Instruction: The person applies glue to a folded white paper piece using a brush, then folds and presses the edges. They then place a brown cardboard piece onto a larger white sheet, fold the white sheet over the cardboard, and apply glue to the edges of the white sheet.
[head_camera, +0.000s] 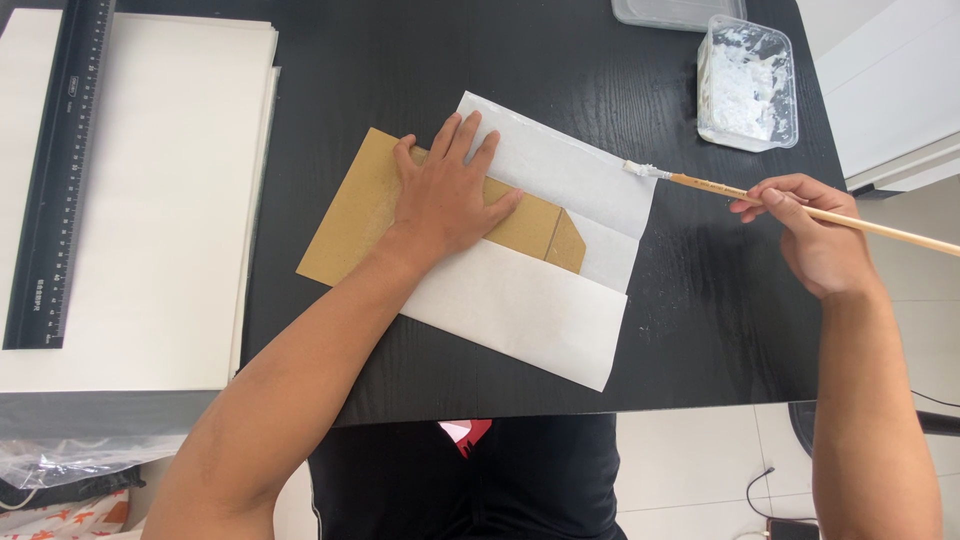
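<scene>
Black counter (700, 330): my flat, open left hand (445, 200) pins tan cardboard (350, 215) on half-folded white paper (560, 170); my right hand (815, 235), pinching the paste-tipped wooden brush (700, 183), nears the paper's unglued far flap.

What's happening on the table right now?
A person's left hand presses flat on a brown cardboard template lying on a folded white paper sheet. The right hand holds a wooden-handled brush, its paste-covered tip at the sheet's upper right edge. A clear tub of white paste stands beyond, on the black table. A black ruler lies on a paper stack at left.
</scene>
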